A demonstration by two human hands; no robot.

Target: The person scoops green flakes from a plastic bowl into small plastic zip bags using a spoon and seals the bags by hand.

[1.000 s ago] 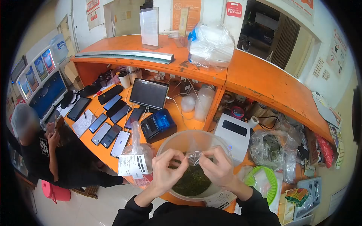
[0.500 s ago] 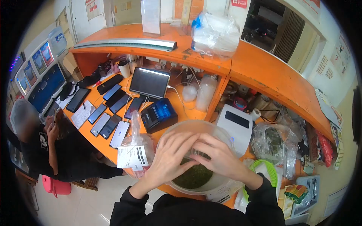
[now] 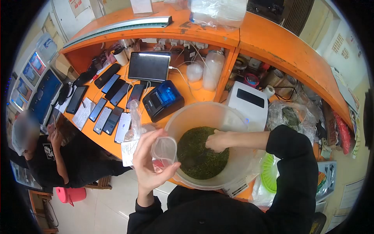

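A large translucent tub (image 3: 243, 163) stands at the counter's front edge, with dark green chopped herbs (image 3: 200, 158) in its bottom. Inside the tub my right hand (image 3: 218, 141) reaches down to the herbs, its fingers curled together; what they hold, if anything, is hidden. My left hand (image 3: 150, 165) is at the tub's left rim, thumb and fingers around a small clear plastic cup (image 3: 164, 150) whose round mouth faces the tub. Behind that hand are a knotted plastic bag (image 3: 135, 119) and a printed label (image 3: 128, 153).
Several phones (image 3: 123, 126), a tablet (image 3: 149, 66) and a black printer (image 3: 163, 101) lie left and behind. A white device (image 3: 248, 105) and green basket (image 3: 269, 173) are to the right. A person (image 3: 54, 156) in black sits at the left.
My hands have parted from their meeting point above the tub. The right one went down into the herbs; the left moved left and now has a clear cup. The view has tilted down.
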